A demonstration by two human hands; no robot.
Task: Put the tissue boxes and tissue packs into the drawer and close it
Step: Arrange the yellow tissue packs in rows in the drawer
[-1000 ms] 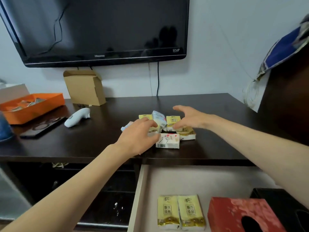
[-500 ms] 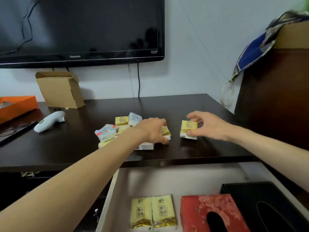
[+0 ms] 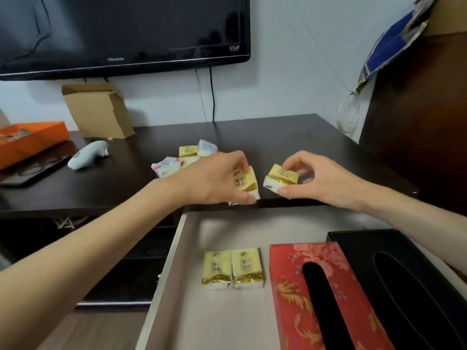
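My left hand [image 3: 214, 180] grips a yellow tissue pack [image 3: 246, 183], and a second white pack peeks out beneath it, over the dark table's front edge. My right hand [image 3: 321, 180] pinches another yellow tissue pack [image 3: 280, 178] just to the right. Behind them several loose packs [image 3: 184, 157] lie on the table. Below, the open drawer [image 3: 177, 248] holds two yellow packs [image 3: 233, 269] side by side, a red floral tissue box [image 3: 321, 294] and a black tissue box [image 3: 404, 279].
A cardboard box [image 3: 98, 109] stands at the back under the wall TV [image 3: 121, 34]. A white handheld device [image 3: 88, 154], an orange tray [image 3: 27, 140] and a dark flat object lie at the left. A dark cabinet [image 3: 417, 122] rises at the right.
Both hands have lifted their packs off the pile and drawn them toward the table's front edge, above the drawer. The view has shifted right and downward.
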